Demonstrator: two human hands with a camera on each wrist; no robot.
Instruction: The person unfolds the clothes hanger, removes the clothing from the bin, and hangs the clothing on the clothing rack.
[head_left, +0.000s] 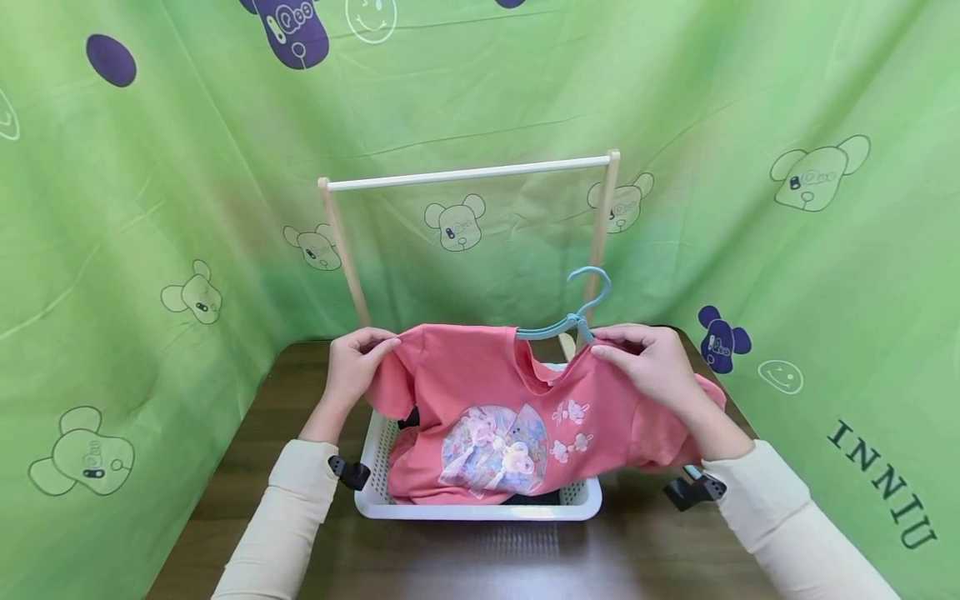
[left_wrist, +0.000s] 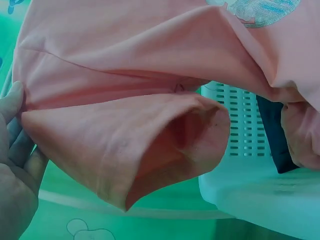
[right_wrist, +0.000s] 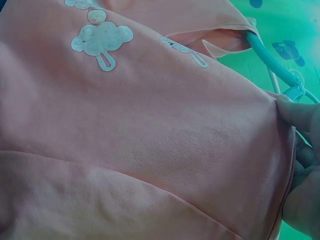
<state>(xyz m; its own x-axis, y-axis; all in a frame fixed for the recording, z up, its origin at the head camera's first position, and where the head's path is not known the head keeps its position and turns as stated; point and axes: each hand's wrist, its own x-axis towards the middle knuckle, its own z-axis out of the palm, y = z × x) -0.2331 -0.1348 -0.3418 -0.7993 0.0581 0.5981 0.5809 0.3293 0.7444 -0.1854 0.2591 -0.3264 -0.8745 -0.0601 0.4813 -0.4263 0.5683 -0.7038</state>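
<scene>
Left fingers (head_left: pixel 381 352) pinch pink shirt (head_left: pixel 480 358) at sleeve top; right fingers (head_left: pixel 617 358) pinch shoulder beside blue hanger (head_left: pixel 576 320); uneven pull could skew hanger, slipping shoulder off.

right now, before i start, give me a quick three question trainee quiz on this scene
1. Short answer: which hand pinches the pink shirt nearer the blue hanger?
2. True or false: the hanger's hook is hanging on the white rail.
3. Fill in: beneath the shirt stands a white, perforated ____.

Key:
1. The right hand
2. False
3. Basket
</scene>
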